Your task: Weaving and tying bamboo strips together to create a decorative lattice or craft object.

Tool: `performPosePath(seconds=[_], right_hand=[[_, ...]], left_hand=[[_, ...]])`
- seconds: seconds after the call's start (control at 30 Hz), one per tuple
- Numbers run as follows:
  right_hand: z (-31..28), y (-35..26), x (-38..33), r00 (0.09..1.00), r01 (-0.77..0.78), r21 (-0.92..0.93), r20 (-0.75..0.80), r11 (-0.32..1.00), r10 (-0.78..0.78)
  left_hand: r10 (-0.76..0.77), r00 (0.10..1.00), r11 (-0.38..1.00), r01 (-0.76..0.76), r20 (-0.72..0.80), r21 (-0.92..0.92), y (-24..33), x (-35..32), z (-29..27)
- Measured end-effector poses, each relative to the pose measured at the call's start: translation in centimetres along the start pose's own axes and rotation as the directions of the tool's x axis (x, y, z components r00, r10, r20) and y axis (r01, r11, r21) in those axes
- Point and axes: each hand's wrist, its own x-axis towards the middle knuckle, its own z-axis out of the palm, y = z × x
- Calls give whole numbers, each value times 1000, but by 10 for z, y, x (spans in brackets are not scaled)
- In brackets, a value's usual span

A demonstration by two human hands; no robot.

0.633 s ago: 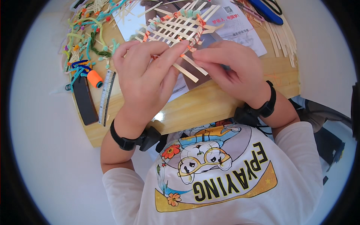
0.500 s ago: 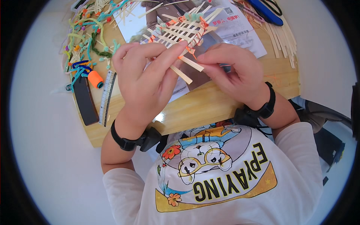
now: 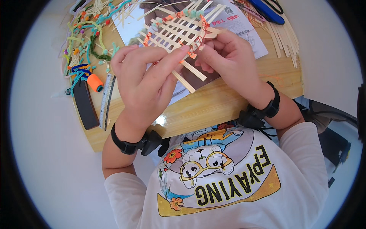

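Held up over the table is a lattice of pale, flat wooden strips (image 3: 179,33), woven crosswise. Orange thread and green fuzzy yarn wrap round its rim. My left hand (image 3: 143,72) pinches the near left part of the lattice between thumb and fingers. Two strip ends stick out beyond the left thumb toward me. My right hand (image 3: 230,57) is closed at the lattice's right rim, thumb and forefinger pressed against the orange-wrapped edge. Whether the right fingertips also hold the loose thread is hidden.
A printed sheet (image 3: 244,36) lies beneath the work. To the left are tangled fuzzy stems (image 3: 89,42), an orange thread spool (image 3: 95,83), a clear ruler (image 3: 107,101) and a dark flat case (image 3: 84,105). Blue-handled scissors (image 3: 268,11) and loose wooden strips (image 3: 284,42) lie at the far right.
My right hand has moved up and in against the lattice's right rim. The orange thread that was stretched to its fingers is no longer seen taut. The lattice has tilted slightly.
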Motion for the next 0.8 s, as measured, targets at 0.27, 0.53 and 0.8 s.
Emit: performPosePath(seconds=[0.27, 0.53, 0.8], right_hand=[[-1, 3, -1, 989, 52, 12, 136, 999, -53], [-1, -1, -3, 988, 21, 69, 153, 997, -31], [1, 5, -6, 987, 64, 100, 143, 993, -78]], left_hand=[[38, 999, 995, -37, -10, 95, -3, -1, -4], [-16, 997, 996, 9, 72, 93, 1, 0, -11], [-17, 995, 997, 10, 98, 73, 2, 0, -9]])
